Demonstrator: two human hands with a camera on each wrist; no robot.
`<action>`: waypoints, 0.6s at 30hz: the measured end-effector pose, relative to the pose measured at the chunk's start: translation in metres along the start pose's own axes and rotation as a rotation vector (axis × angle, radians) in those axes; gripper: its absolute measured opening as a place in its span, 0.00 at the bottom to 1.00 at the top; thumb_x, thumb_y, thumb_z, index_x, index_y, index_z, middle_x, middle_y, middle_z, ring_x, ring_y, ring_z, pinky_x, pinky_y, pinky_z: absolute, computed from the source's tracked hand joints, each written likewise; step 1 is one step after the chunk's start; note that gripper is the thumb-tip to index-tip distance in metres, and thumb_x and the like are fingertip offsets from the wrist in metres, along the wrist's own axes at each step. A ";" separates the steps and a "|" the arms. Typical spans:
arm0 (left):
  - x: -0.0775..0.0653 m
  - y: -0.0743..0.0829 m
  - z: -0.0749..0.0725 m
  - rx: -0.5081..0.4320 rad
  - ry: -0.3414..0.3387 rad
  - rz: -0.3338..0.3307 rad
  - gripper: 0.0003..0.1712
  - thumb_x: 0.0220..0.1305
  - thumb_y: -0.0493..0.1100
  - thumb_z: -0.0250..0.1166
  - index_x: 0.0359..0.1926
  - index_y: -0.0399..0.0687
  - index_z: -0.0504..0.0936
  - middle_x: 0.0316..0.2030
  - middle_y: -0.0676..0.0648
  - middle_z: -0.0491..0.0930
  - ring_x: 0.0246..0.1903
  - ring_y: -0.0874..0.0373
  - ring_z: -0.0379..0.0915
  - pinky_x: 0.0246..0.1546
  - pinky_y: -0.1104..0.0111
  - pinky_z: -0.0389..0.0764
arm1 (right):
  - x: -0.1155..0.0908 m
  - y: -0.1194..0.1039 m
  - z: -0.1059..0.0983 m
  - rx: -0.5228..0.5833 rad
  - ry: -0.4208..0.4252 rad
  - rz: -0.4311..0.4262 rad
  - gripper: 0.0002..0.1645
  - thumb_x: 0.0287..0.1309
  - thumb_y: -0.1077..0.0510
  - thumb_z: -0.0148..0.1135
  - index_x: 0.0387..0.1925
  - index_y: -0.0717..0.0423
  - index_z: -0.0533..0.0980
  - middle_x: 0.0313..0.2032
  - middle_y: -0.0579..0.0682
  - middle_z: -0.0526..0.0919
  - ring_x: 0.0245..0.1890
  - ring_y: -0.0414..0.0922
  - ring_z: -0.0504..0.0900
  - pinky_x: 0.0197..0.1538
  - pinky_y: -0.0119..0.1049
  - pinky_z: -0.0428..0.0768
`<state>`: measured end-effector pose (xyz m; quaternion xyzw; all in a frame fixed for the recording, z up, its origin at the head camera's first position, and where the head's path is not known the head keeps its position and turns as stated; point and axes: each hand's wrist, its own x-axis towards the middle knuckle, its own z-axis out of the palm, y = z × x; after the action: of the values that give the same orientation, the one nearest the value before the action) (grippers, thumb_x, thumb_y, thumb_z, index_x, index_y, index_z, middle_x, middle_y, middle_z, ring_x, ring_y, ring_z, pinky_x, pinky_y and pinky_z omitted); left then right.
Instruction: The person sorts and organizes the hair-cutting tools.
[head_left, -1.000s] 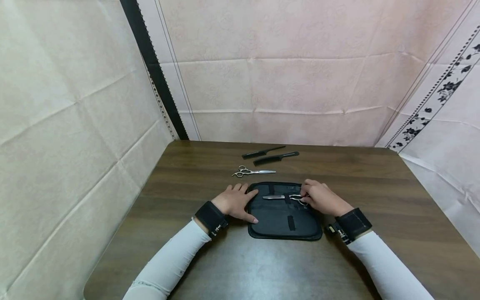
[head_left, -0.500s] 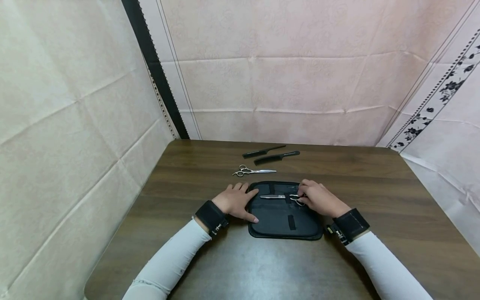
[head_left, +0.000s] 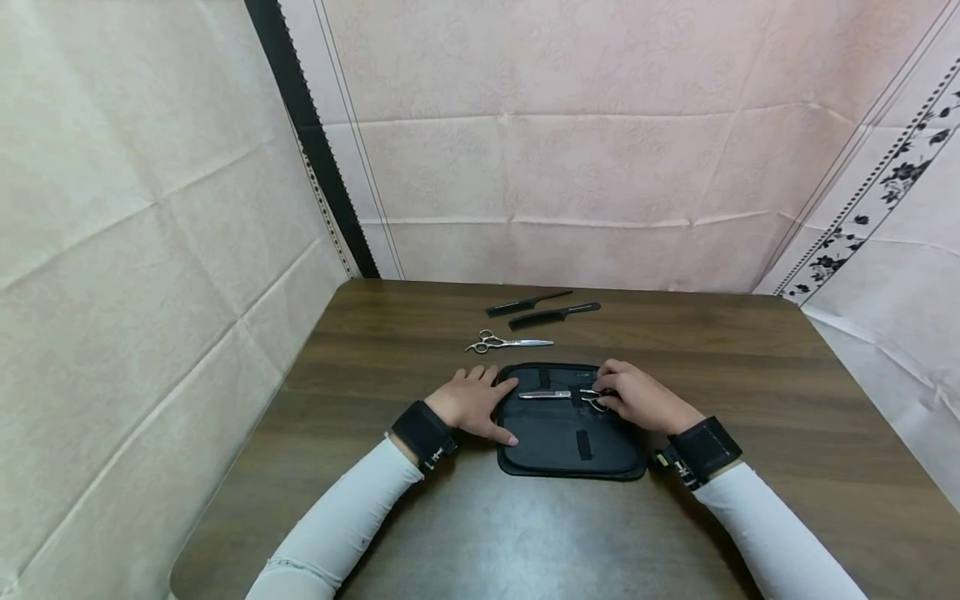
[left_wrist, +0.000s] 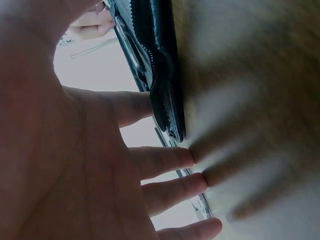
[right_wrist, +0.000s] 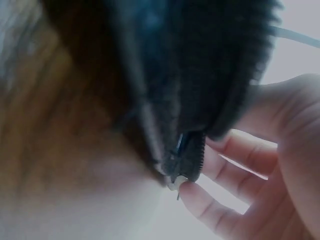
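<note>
A black zippered case lies flat on the wooden table. Silver scissors sit across its upper part, passing under a small elastic strap, blades pointing left. My right hand pinches their finger loops near the case's right side; its fingers partly hide the loops. My left hand spreads over the left edge, with index finger and thumb touching the case and the other fingers on the table. In the left wrist view the case's zipper edge stands beside the straight fingers. The right wrist view shows fingers at the case's corner.
Beyond the case lies a second pair of silver scissors, blades to the right. Two black combs, a thin-tailed one and one with a broader handle, lie farther back. A pale cloth wall rises behind the table.
My right hand has shifted slightly left, and the scissors have slid left under the strap with it. The left hand, the combs and the other scissors stay in place.
</note>
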<state>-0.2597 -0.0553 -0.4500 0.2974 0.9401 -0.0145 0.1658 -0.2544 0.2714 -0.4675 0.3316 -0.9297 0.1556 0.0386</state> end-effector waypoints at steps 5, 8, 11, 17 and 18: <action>0.000 0.000 0.000 -0.006 -0.004 0.004 0.61 0.57 0.80 0.64 0.83 0.62 0.53 0.82 0.39 0.50 0.80 0.41 0.49 0.77 0.43 0.56 | 0.000 0.000 0.000 0.012 0.000 -0.011 0.10 0.65 0.65 0.69 0.47 0.60 0.87 0.47 0.52 0.81 0.46 0.47 0.81 0.47 0.44 0.83; 0.000 0.000 0.000 -0.003 -0.004 0.004 0.61 0.57 0.80 0.65 0.83 0.61 0.53 0.82 0.39 0.51 0.79 0.41 0.50 0.77 0.43 0.56 | 0.000 0.000 0.001 0.010 0.002 -0.011 0.10 0.64 0.65 0.69 0.46 0.60 0.87 0.46 0.51 0.81 0.46 0.46 0.81 0.47 0.44 0.83; 0.001 -0.001 0.000 0.000 -0.002 0.006 0.61 0.57 0.80 0.65 0.83 0.61 0.53 0.82 0.39 0.51 0.79 0.41 0.50 0.76 0.43 0.57 | 0.000 0.000 0.001 0.012 0.004 -0.008 0.09 0.64 0.65 0.70 0.46 0.60 0.87 0.46 0.51 0.81 0.45 0.45 0.80 0.47 0.44 0.83; 0.001 -0.001 -0.001 -0.002 -0.003 0.010 0.61 0.57 0.80 0.64 0.83 0.61 0.53 0.81 0.39 0.51 0.79 0.41 0.51 0.76 0.43 0.57 | 0.001 0.000 0.000 0.025 0.000 0.014 0.10 0.64 0.65 0.70 0.47 0.60 0.87 0.46 0.51 0.81 0.45 0.46 0.81 0.46 0.44 0.82; 0.001 -0.001 -0.001 -0.002 -0.003 0.011 0.61 0.57 0.80 0.64 0.83 0.61 0.53 0.81 0.39 0.51 0.79 0.41 0.51 0.76 0.42 0.57 | 0.001 -0.001 0.000 0.025 -0.003 0.019 0.11 0.64 0.65 0.70 0.47 0.60 0.87 0.46 0.51 0.81 0.46 0.46 0.81 0.46 0.44 0.82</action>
<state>-0.2614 -0.0558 -0.4494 0.3025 0.9382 -0.0132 0.1677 -0.2552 0.2702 -0.4668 0.3236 -0.9308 0.1671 0.0317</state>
